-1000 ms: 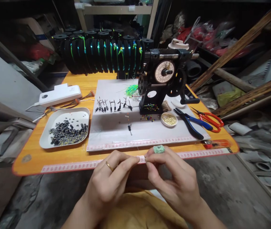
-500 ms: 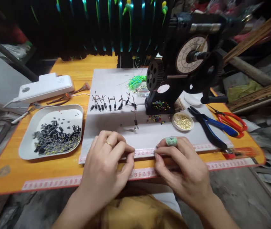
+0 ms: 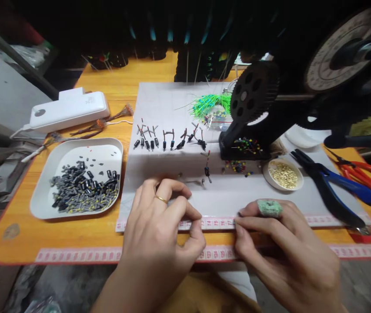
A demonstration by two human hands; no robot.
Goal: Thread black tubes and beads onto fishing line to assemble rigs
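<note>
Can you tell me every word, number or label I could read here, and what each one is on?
"74", "75", "76", "77": upper measuring tape, along the near edge of the pale board.
"123", "124", "125": lower measuring tape, along the near edge of the table.
Other tape numbers: covered or too small to read surely.
Round dial: markings too blurred.
White device: faint printing, too small.

Deep shadow up top, blurry stretched edges.

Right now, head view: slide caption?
Left hand and right hand at the measuring tape along the front of a white board, pliers at right.
</note>
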